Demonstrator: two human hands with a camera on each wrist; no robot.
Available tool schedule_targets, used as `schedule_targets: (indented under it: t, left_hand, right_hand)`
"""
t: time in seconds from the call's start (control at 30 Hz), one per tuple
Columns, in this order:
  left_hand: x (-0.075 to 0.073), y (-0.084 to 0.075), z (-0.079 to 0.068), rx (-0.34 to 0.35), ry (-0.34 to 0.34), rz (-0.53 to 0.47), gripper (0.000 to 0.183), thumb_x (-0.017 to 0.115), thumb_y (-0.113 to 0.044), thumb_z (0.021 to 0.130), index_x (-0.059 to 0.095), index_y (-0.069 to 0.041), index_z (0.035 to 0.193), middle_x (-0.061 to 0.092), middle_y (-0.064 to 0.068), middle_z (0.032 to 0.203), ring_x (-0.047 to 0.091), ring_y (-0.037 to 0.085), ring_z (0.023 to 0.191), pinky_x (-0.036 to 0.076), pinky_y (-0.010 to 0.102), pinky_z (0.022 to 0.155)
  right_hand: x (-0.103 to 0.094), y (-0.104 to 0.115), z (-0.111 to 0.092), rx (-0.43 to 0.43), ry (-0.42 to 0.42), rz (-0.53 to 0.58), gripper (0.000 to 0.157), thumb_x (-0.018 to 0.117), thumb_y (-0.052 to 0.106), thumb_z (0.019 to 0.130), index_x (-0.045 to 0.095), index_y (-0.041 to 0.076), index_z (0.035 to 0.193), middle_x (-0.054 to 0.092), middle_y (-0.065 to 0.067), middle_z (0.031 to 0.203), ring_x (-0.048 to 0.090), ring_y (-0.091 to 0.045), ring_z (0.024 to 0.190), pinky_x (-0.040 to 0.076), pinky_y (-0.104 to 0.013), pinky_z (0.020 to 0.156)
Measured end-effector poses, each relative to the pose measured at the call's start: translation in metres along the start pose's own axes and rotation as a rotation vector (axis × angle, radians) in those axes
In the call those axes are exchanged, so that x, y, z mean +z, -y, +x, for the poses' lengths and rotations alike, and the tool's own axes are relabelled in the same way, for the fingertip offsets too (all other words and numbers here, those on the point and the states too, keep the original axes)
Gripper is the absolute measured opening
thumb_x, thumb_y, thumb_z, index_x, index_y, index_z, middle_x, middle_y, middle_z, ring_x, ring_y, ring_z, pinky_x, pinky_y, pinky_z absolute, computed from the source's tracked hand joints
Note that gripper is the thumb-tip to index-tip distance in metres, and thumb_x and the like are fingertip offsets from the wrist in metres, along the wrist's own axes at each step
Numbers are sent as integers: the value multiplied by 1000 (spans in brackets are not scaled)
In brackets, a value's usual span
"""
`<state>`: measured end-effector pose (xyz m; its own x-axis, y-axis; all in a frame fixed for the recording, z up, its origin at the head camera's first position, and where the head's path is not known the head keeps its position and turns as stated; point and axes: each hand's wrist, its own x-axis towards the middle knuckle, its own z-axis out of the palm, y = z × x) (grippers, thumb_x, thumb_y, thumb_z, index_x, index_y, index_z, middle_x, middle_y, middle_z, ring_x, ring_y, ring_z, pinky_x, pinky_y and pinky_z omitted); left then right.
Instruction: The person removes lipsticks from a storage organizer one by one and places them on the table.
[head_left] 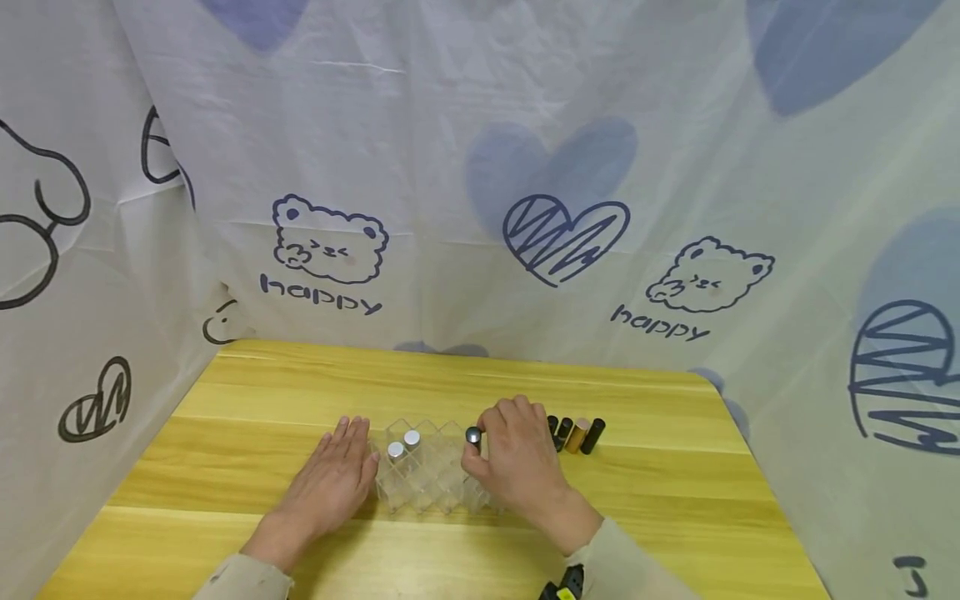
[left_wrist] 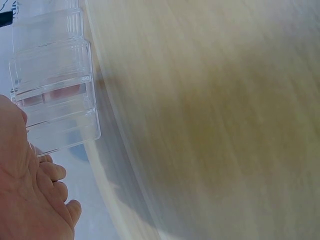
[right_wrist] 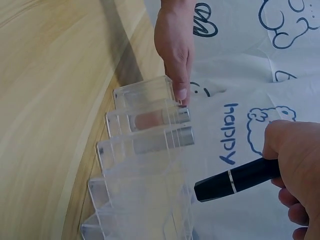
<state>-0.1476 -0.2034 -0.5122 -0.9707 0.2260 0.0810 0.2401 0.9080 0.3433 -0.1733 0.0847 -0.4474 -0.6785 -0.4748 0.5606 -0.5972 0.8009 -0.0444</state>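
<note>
A clear plastic lipstick organizer (head_left: 431, 492) with diamond-shaped compartments stands on the table. My left hand (head_left: 339, 473) lies along its left end, fingers stretched forward and thumb at the side wall. Between thumb and fingers, my right hand (head_left: 522, 457) pinches a black lipstick tube (right_wrist: 215, 187) with a thin silver band, held over the organizer's right part. In the right wrist view the tube's free end points toward the open tops of the compartments. Two silver-capped lipsticks (right_wrist: 172, 140) occupy compartments at the left end; one shows a pinkish body through the plastic.
Beyond my right hand, a gold tube (head_left: 577, 436) and several black tubes (head_left: 593, 436) stand on the wooden table (head_left: 660, 500), partly hidden by that hand. White cloth (head_left: 450, 183) printed with hearts and bears hangs behind the table and at its sides.
</note>
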Motion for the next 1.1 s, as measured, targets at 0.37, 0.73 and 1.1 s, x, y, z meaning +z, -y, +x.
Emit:
schedule_targets:
  t: [0.37, 0.73, 1.1]
  left_hand:
    - [-1, 2, 1, -7, 9, -6, 66, 28, -38, 117, 24, 8, 163, 27, 27, 170, 21, 46, 160, 19, 61, 131]
    - [-1, 2, 1, -8, 22, -14, 67, 26, -40, 117, 23, 8, 164, 26, 27, 170, 19, 45, 160, 18, 61, 131]
    - [0, 2, 2, -10, 24, -31, 66, 27, -39, 117, 23, 8, 164, 26, 27, 170, 19, 45, 160, 18, 61, 131]
  right_hand:
    - [-14, -18, -13, 35, 15, 19, 20, 77, 26, 88, 67, 10, 92, 60, 0, 84, 47, -22, 79, 33, -31, 71]
    - [-23, -42, -35, 56, -28, -24, 20, 80, 24, 82, 66, 10, 86, 59, 0, 81, 50, -23, 78, 35, -33, 71]
    - [-31, -61, -57, 65, -64, -58, 22, 79, 26, 79, 67, 8, 85, 60, -1, 81, 50, -24, 77, 38, -34, 70]
